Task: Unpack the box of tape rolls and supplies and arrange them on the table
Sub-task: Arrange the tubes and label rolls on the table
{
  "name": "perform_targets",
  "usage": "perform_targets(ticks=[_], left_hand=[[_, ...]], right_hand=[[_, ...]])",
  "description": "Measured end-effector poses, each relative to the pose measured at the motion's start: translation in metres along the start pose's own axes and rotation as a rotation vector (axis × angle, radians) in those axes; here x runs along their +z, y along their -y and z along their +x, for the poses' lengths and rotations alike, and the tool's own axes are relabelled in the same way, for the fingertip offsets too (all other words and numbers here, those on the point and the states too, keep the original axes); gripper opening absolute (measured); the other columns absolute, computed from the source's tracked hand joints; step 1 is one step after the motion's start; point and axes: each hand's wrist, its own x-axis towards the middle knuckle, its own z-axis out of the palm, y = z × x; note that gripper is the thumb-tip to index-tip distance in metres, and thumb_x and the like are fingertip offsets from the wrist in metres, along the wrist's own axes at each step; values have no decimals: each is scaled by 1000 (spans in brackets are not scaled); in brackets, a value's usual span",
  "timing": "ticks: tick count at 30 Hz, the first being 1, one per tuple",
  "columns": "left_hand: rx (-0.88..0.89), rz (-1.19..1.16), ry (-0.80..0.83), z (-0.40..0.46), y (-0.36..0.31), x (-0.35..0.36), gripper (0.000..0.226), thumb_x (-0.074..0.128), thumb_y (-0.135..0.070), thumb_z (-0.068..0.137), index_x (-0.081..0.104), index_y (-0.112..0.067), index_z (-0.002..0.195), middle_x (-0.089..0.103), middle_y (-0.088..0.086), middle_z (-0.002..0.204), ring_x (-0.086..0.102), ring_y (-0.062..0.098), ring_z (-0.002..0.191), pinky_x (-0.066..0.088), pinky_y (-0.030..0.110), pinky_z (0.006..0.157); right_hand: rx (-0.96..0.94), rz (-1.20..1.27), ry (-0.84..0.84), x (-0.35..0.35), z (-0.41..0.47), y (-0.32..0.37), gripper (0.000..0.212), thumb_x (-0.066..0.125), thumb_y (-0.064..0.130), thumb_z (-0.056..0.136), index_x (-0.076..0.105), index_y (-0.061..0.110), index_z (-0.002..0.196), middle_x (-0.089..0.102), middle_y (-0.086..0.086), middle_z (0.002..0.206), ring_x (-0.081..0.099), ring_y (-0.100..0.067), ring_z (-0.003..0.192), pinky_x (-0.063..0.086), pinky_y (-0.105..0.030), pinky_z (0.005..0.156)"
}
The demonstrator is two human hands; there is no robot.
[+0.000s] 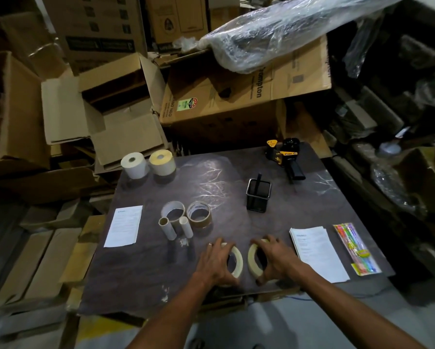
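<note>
Two cream tape rolls lie flat side by side near the front of the dark table point(140, 280). My left hand point(215, 263) grips the left roll point(237, 260) and my right hand point(274, 258) grips the right roll point(253, 259), fingers curled over the rims. Behind them stand a white tape roll point(173, 210), a brown tape roll point(199, 214) and two small cardboard tubes point(167, 227). Two fat label rolls point(148, 163) sit at the back left. A tape dispenser gun point(285, 157) lies at the back right.
A black mesh holder point(258, 195) stands mid-table. A paper sheet point(124, 225) lies at left, a paper stack point(317, 253) and a packet of coloured pens point(355, 248) at right. Open cardboard boxes point(105, 107) crowd the far and left sides.
</note>
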Motion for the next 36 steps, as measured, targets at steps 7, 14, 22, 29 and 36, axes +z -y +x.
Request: perform_targets(ticks=[7, 14, 22, 29, 36], left_hand=[[52, -38, -166, 8, 6, -30, 98, 73, -61, 47, 38, -35, 134, 38, -4, 134, 48, 25, 118, 47, 42, 96], [94, 13, -245, 36, 6, -105, 100, 76, -61, 52, 35, -37, 140, 35, -3, 140, 41, 26, 127, 44, 45, 102], [48, 114, -300, 79, 24, -185, 103, 75, -65, 48, 35, -38, 139, 36, -2, 137, 41, 27, 124, 48, 45, 94], [-69, 116, -296, 138, 50, -212, 108, 73, -70, 48, 32, -38, 143, 36, 1, 141, 42, 32, 127, 46, 48, 98], [-185, 56, -261, 212, 70, -230, 110, 77, -66, 53, 31, -34, 146, 32, 2, 148, 38, 31, 134, 43, 49, 102]], right_hand=[[51, 28, -70, -34, 17, 14, 128, 75, 72, 30, 31, 37, 144, 40, 0, 133, 52, -29, 117, 50, -39, 95], [36, 31, -171, -92, 35, 40, 119, 88, 56, 44, 33, 31, 147, 39, -3, 132, 51, -27, 118, 47, -32, 99], [53, -30, -264, -162, 64, 55, 116, 78, 66, 45, 26, 41, 145, 40, -1, 130, 50, -28, 117, 51, -46, 90], [34, -75, -233, -217, 130, 52, 115, 83, 61, 50, 23, 42, 147, 36, 0, 138, 43, -27, 127, 47, -48, 96], [-48, -143, -176, -250, 230, 39, 116, 83, 61, 49, 23, 42, 146, 33, -4, 144, 43, -35, 128, 46, -51, 98]])
